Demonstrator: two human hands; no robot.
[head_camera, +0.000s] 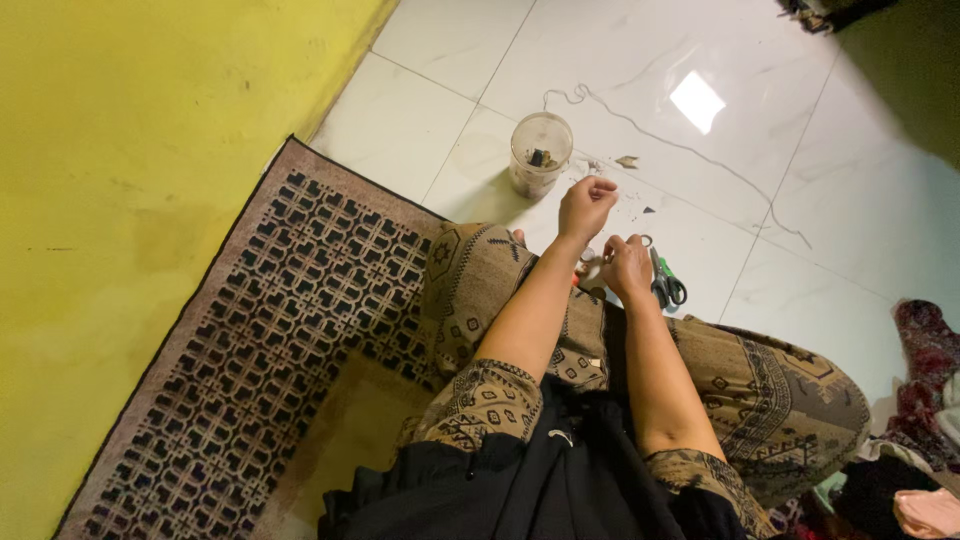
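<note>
White marble-look floor tiles (600, 60) carry everything here. The left hand (586, 203) is raised over the tiles with its fingers curled and the tips pressed together in a pinch; what they pinch is too small to tell. The right hand (627, 265), just beside it and nearer the knees, has its fingers bent around a small pale item that I cannot make out. A clear plastic jar (540, 153) stands near the left hand, towards the rug's (250, 330) far corner. Green-handled scissors (665, 283) lie touching-close beside the right hand. A thin grey cord (690, 150) trails across the tiles beyond both hands.
</note>
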